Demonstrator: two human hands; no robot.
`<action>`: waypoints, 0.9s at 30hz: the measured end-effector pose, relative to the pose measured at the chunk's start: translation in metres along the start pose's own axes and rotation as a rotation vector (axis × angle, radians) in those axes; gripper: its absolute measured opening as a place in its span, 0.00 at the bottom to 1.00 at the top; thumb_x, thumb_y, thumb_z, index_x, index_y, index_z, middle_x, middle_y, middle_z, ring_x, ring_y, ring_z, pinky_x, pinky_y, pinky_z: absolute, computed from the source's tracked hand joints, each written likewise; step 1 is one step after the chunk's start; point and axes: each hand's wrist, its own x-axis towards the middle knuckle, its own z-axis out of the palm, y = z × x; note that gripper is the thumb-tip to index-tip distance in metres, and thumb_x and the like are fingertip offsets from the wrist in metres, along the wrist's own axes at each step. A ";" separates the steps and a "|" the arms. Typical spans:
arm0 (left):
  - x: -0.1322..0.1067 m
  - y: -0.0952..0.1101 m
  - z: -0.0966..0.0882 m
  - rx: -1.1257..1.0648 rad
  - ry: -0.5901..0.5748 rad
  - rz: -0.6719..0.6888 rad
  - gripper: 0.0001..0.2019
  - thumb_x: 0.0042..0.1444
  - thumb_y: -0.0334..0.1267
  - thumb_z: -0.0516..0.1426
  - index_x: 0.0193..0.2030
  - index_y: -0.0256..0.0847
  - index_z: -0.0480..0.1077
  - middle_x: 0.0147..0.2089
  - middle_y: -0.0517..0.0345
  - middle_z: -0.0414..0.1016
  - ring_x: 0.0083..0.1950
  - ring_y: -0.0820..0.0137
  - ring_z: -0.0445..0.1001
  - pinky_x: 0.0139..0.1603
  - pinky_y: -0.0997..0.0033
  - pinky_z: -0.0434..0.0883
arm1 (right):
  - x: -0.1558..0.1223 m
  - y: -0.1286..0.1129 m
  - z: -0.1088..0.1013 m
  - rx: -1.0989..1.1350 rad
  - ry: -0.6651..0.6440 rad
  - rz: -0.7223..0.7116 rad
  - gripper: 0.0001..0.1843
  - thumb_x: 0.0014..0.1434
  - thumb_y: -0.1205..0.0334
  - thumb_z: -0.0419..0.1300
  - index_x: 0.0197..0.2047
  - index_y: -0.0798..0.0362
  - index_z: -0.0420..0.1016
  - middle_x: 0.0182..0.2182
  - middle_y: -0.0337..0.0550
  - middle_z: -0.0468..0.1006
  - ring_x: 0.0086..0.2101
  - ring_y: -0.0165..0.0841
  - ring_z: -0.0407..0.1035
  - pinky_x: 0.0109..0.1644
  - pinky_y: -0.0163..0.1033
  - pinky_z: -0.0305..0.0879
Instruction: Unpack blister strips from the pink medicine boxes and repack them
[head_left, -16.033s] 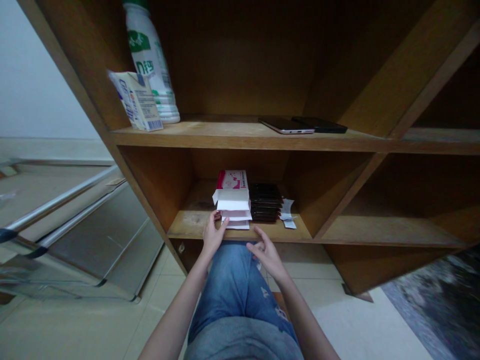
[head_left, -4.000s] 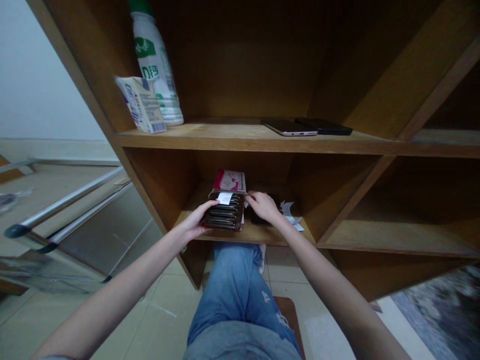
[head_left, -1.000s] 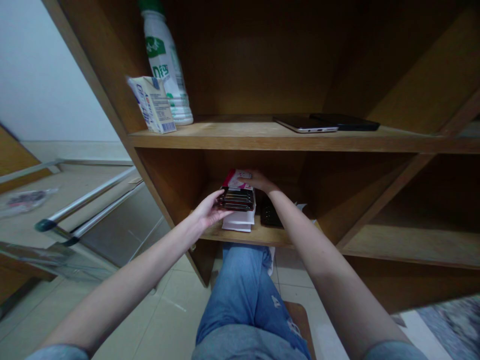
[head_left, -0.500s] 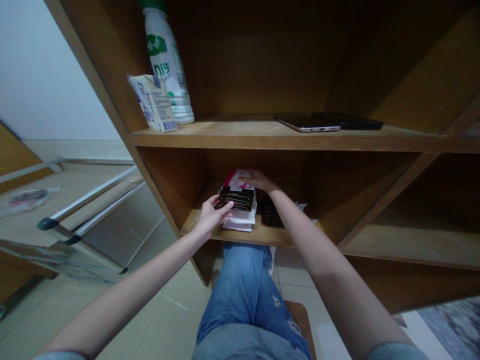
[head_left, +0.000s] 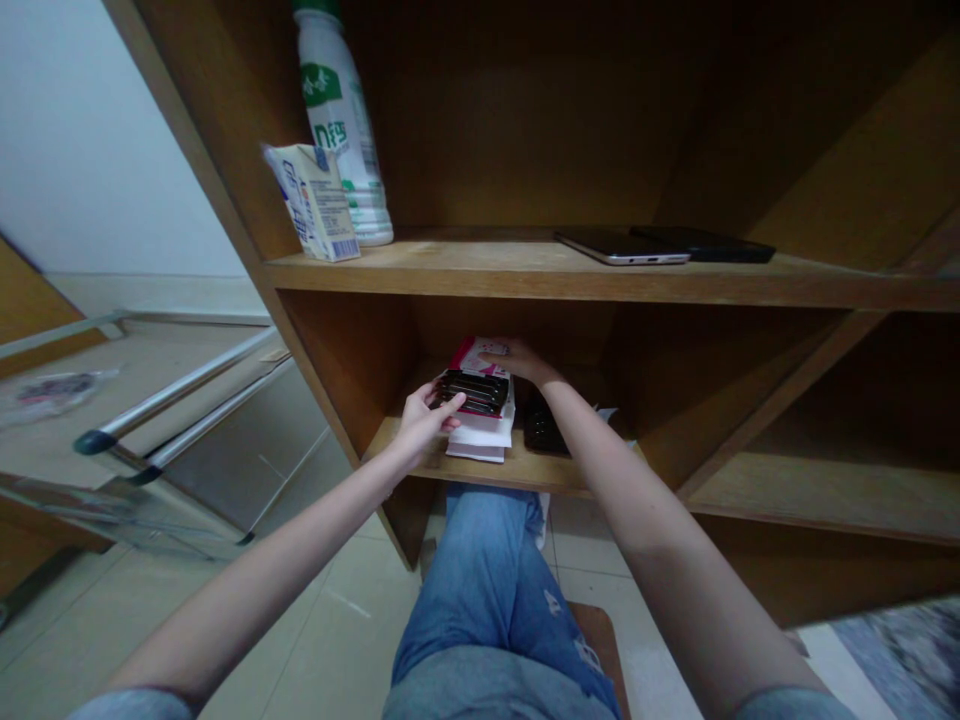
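Observation:
On the lower shelf, a dark, glossy tray with long ridges [head_left: 474, 391] sticks out of the near end of a pink-and-white box [head_left: 472, 352]. The fingers of my left hand [head_left: 426, 414] are closed on the tray's left side, thumb on top. My right hand [head_left: 519, 360] grips the box from the right at its far end; part of its fingers is hidden. Beneath them lie white papers or flat packets [head_left: 480, 432]. To the right sits a black object [head_left: 541, 428], partly covered by my right forearm.
On the upper shelf [head_left: 465, 262] stand a white bottle with a green label [head_left: 349, 130] and a drink carton [head_left: 319, 205]. A phone [head_left: 622, 248] and a flat black item [head_left: 705, 243] lie farther right. At left is a metal-railed cart [head_left: 187, 390].
The dark tray sits slightly farther into the pink-and-white box, and my left hand has shifted a little upward with it. My right hand keeps its place. The view has shifted slightly.

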 end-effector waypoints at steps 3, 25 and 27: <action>0.003 0.001 0.002 -0.034 0.033 -0.016 0.22 0.47 0.40 0.64 0.47 0.34 0.67 0.43 0.49 0.75 0.19 0.82 0.70 0.18 0.83 0.69 | 0.000 -0.001 0.000 0.000 0.002 -0.019 0.20 0.52 0.57 0.63 0.49 0.53 0.75 0.43 0.44 0.79 0.42 0.38 0.74 0.49 0.45 0.68; 0.001 -0.012 -0.016 0.522 0.108 0.190 0.22 0.48 0.48 0.61 0.48 0.45 0.62 0.47 0.53 0.72 0.30 0.72 0.73 0.32 0.72 0.68 | -0.006 -0.010 -0.001 -0.022 0.010 -0.004 0.21 0.52 0.58 0.63 0.50 0.52 0.74 0.42 0.44 0.80 0.40 0.36 0.75 0.46 0.42 0.69; -0.012 -0.007 -0.019 0.759 0.104 0.400 0.20 0.51 0.47 0.58 0.49 0.43 0.64 0.51 0.51 0.70 0.43 0.65 0.72 0.43 0.66 0.68 | -0.006 -0.011 -0.001 -0.018 0.008 0.002 0.21 0.52 0.58 0.63 0.50 0.52 0.74 0.42 0.43 0.80 0.40 0.36 0.75 0.47 0.41 0.69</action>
